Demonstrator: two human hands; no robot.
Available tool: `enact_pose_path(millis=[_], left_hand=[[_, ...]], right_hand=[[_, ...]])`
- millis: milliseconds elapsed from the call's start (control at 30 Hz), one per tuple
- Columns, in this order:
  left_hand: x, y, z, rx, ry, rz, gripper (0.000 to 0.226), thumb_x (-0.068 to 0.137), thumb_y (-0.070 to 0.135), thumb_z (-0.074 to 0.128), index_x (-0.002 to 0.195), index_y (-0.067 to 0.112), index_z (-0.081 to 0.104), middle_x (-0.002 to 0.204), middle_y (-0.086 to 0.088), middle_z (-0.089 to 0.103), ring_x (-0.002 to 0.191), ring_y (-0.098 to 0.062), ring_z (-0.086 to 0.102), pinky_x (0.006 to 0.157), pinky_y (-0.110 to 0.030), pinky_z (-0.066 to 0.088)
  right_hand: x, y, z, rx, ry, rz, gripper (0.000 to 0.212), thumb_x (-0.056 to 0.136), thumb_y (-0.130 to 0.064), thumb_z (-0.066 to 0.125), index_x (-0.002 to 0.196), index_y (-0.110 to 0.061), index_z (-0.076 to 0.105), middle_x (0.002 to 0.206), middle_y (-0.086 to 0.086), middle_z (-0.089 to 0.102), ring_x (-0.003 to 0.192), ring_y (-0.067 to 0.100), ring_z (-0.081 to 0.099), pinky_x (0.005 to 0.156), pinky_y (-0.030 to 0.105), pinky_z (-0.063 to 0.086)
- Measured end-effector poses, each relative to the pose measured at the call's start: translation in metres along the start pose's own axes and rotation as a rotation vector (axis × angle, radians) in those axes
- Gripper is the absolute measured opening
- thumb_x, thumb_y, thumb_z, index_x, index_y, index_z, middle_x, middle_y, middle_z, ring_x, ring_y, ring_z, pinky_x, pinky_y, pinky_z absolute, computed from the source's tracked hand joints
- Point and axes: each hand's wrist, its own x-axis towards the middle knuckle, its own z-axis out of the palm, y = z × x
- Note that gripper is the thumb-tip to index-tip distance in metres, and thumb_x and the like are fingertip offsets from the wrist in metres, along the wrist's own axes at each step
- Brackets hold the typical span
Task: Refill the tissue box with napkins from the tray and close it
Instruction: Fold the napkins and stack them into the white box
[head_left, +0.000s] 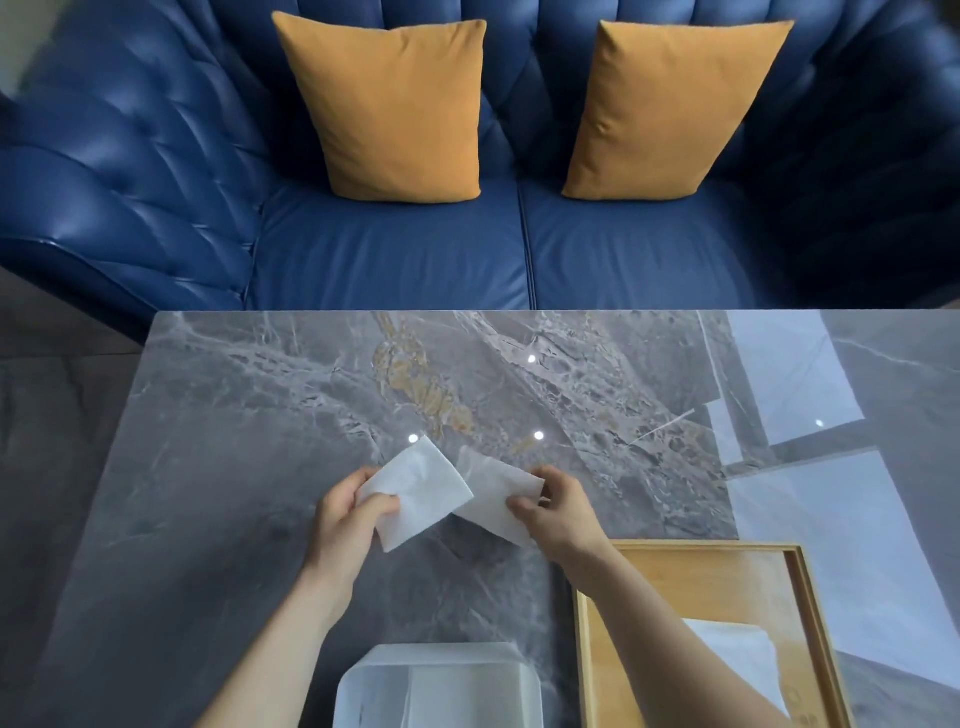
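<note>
Above the table's middle, my left hand (350, 525) pinches a white folded napkin (418, 491) and my right hand (556, 514) pinches a second white napkin (493, 493); the two napkins overlap slightly between my hands. The translucent white tissue box (441, 686) stands open at the near edge, below my hands, with white tissue visible inside. The wooden tray (691, 571) lies at the near right and holds a stack of white napkins (737, 654), partly hidden by my right forearm.
The grey marble table (234, 441) stretches to a far edge against a blue leather sofa (389, 249) carrying two orange cushions (400, 109). Bright window reflections cover the table's right side.
</note>
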Motion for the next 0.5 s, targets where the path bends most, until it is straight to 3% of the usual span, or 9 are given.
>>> enact_pose_path(millis=[133,367,500], left_hand=[[-0.009,0.002,0.004,-0.122,-0.078,-0.090,0.030,0.064,0.018,0.061,0.093,0.011,0.068,0.083,-0.005,0.066,0.076,-0.021,0.058,0.068,-0.037,0.041],[-0.013,-0.001,0.022,0.234,-0.265,-0.066,0.028,0.063,0.023,0.056,0.091,0.022,0.059,0.087,-0.004,0.064,0.075,-0.017,0.054,0.065,-0.032,0.039],[-0.015,-0.003,0.028,0.308,-0.300,-0.036,0.025,0.062,0.022,0.055,0.087,0.017,0.055,0.075,-0.001,0.059,0.065,-0.015,0.049,0.061,-0.032,0.036]], right_hand=[[-0.001,0.003,0.002,0.180,-0.078,0.075,0.012,0.089,-0.009,0.066,0.099,-0.008,0.071,0.099,0.019,0.074,0.089,0.030,0.072,0.079,0.053,0.059],[-0.009,-0.004,0.003,0.413,-0.299,0.212,0.025,0.098,-0.009,0.049,0.109,-0.009,0.072,0.098,0.009,0.073,0.087,0.023,0.066,0.069,0.033,0.057],[-0.011,-0.001,0.006,0.489,-0.366,0.272,0.031,0.097,-0.018,0.047,0.114,-0.005,0.070,0.097,0.010,0.068,0.087,0.024,0.062,0.068,0.032,0.054]])
